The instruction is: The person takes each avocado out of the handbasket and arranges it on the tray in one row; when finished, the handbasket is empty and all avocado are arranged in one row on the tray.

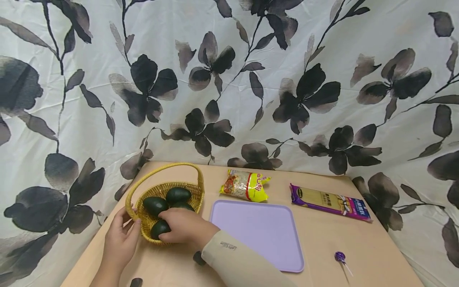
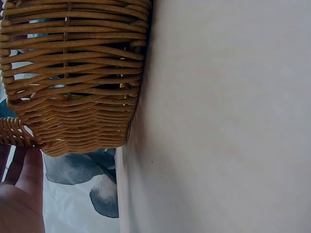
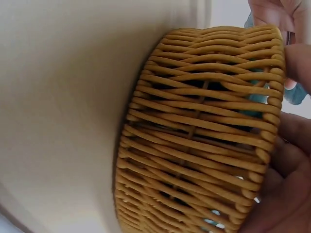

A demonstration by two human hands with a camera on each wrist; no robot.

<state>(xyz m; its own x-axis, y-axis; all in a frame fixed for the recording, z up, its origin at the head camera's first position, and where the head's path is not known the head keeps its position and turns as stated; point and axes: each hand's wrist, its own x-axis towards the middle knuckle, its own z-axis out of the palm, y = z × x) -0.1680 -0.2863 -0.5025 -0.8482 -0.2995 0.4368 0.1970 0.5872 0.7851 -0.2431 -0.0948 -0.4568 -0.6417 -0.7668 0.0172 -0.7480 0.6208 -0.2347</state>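
Observation:
A yellow wicker basket [image 1: 168, 185] with a tall arched handle stands on the left of the table. Dark green avocados [image 1: 178, 195] lie inside it, several in all. My left hand [image 1: 120, 239] holds the near-left base of the handle between thumb and fingers. Reaching over the near rim, my right hand [image 1: 188, 227] grips the nearest avocado [image 1: 159, 229] between its thumb and fingers. Its palm partly covers another avocado behind. In the right wrist view, the woven side [image 3: 199, 131] hides most of the contents; the left wrist view shows the basket's outer wall [image 2: 77, 77].
A lilac tray [image 1: 256, 235] lies right of the basket, partly under my right sleeve. Behind it is a yellow food packet [image 1: 245, 186]. Farther right lie a long purple-edged packet [image 1: 330, 202] and a purple-wrapped lollipop [image 1: 340, 257]. A floral cloth [image 1: 251, 107] hangs behind the table.

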